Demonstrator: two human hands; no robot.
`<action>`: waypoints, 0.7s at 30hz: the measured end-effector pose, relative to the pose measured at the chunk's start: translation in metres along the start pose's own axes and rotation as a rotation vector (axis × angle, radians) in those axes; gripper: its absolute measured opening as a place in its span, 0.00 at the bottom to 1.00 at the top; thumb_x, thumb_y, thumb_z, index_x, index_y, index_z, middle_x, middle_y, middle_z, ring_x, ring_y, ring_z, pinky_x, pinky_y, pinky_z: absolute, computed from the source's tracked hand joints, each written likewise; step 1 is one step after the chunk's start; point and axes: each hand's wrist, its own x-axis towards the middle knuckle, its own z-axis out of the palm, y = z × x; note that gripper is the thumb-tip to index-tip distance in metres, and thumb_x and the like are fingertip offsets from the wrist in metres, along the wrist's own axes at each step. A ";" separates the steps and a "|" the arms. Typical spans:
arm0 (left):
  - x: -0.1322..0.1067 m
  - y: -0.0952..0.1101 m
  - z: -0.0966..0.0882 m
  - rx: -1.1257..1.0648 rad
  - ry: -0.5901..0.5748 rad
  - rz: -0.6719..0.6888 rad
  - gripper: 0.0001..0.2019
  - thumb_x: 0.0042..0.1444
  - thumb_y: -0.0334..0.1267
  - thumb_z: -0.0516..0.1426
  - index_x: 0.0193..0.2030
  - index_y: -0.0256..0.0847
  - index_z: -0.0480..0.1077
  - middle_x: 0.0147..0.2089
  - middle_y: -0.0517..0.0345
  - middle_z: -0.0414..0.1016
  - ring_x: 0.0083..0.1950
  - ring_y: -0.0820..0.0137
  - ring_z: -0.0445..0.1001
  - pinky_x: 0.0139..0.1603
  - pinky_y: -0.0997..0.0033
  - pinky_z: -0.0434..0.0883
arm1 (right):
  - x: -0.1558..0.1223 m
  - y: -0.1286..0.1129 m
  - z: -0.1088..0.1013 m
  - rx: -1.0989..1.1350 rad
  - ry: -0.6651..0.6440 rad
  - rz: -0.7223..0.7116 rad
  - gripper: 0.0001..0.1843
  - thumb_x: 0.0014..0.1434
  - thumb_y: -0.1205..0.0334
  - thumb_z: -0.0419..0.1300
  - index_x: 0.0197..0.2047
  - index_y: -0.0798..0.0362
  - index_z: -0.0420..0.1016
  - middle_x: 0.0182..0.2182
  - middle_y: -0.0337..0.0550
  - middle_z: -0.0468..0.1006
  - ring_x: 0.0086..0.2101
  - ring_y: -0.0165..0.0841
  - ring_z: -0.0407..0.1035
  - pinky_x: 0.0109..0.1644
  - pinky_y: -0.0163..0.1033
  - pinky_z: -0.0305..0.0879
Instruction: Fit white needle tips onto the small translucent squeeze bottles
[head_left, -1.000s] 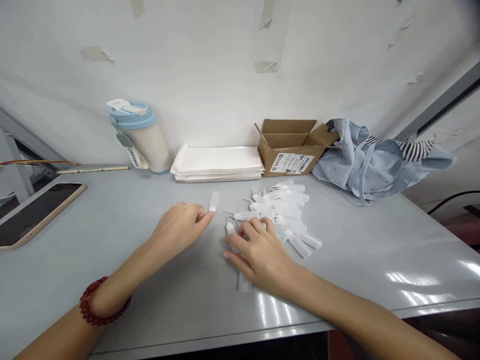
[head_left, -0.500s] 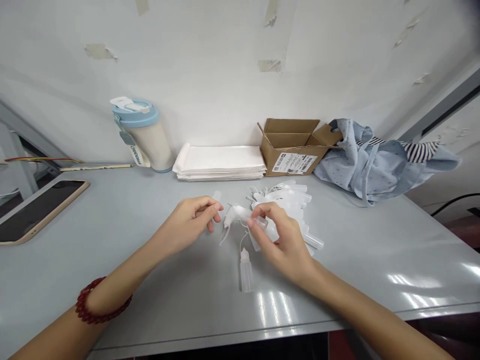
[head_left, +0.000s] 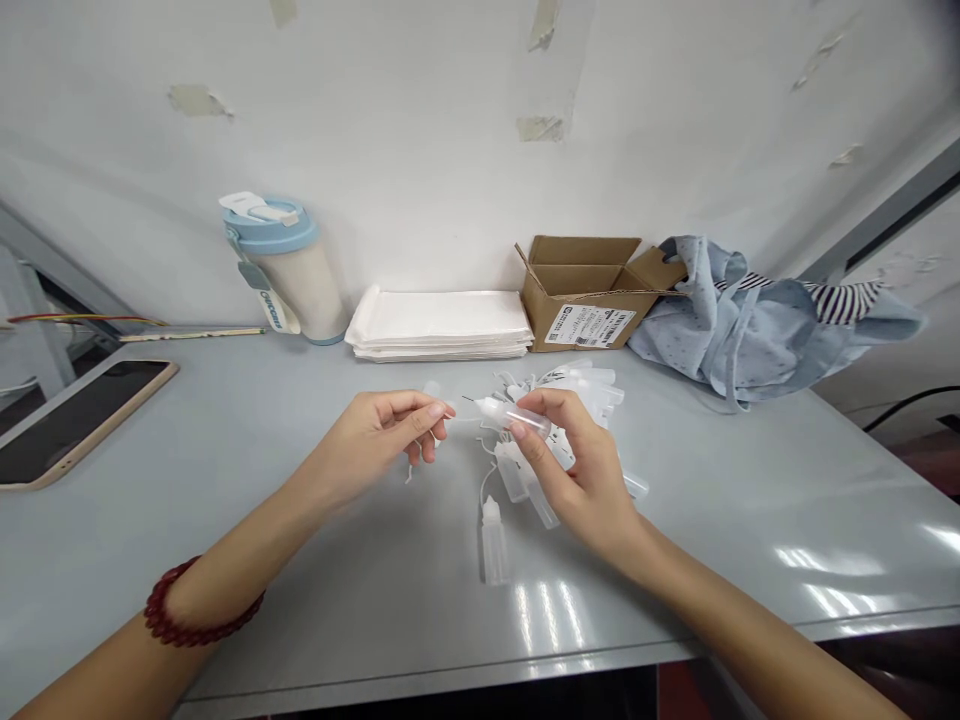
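In my right hand (head_left: 574,460) a small translucent needle-tip bottle (head_left: 517,414) is pinched between thumb and fingers, tilted, its thin dark needle bare and pointing left. My left hand (head_left: 401,425) is closed, thumb against forefinger, on the bottle's thin white cap strap (head_left: 466,419); the fingers hide most of the cap end. Behind the left hand another translucent piece (head_left: 431,388) shows, partly covered. Under and beyond the right hand lies a pile of similar bottles (head_left: 592,385). One single bottle (head_left: 493,540) lies apart, nearer the front edge.
Along the wall stand a tumbler (head_left: 289,270) with a blue lid, a stack of white packets (head_left: 442,325), an open cardboard box (head_left: 585,325) and a light blue cloth bag (head_left: 697,340). A phone (head_left: 82,420) lies at the left of the grey table (head_left: 315,600).
My right hand has lifted the bottle slightly and turned it, and its needle now shows bare. My left fingers have closed at the strap, close to where they were.
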 end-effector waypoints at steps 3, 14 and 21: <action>0.000 -0.002 0.001 0.083 0.030 0.049 0.12 0.56 0.47 0.59 0.32 0.40 0.76 0.26 0.62 0.72 0.27 0.74 0.68 0.29 0.75 0.67 | 0.000 0.001 0.000 -0.024 -0.013 -0.021 0.09 0.63 0.62 0.54 0.47 0.53 0.68 0.40 0.45 0.75 0.40 0.38 0.70 0.44 0.45 0.65; -0.007 -0.001 0.005 0.256 -0.004 0.185 0.10 0.60 0.41 0.55 0.35 0.43 0.77 0.30 0.61 0.76 0.28 0.75 0.69 0.28 0.76 0.65 | 0.000 -0.001 -0.002 -0.039 -0.078 -0.121 0.10 0.65 0.66 0.52 0.46 0.58 0.71 0.33 0.44 0.75 0.34 0.35 0.68 0.42 0.44 0.64; -0.008 0.000 0.006 0.291 -0.011 0.251 0.09 0.61 0.39 0.54 0.38 0.44 0.77 0.30 0.63 0.75 0.29 0.75 0.69 0.31 0.76 0.66 | 0.001 -0.001 -0.001 -0.039 -0.085 -0.125 0.11 0.65 0.65 0.52 0.45 0.59 0.72 0.32 0.44 0.75 0.33 0.35 0.68 0.41 0.44 0.64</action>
